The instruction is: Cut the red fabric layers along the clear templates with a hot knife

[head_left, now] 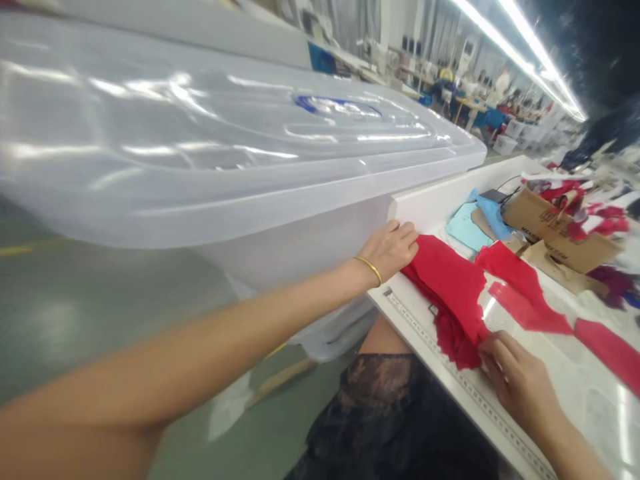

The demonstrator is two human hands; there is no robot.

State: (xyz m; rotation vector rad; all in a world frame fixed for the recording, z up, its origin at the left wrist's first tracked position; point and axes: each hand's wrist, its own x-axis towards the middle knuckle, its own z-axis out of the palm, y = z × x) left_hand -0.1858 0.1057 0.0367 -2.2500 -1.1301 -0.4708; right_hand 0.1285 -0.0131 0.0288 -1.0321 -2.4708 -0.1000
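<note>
A piece of red fabric lies across the near edge of the white table, with gathered or folded cloth showing beneath it. At its far left corner, my left hand pinches the cloth with curled fingers; a gold bangle circles that wrist. My right hand grips the lower right end of the same fabric between thumb and fingers. Beyond it on the table lie more red cut pieces. A measuring tape strip runs along the table's front edge, under part of the red cloth.
A large lidded translucent plastic bin stands close on the left, against the white table. Light blue pieces and an opened cardboard box with red and white scraps sit at the back. Sewing stations line the room behind.
</note>
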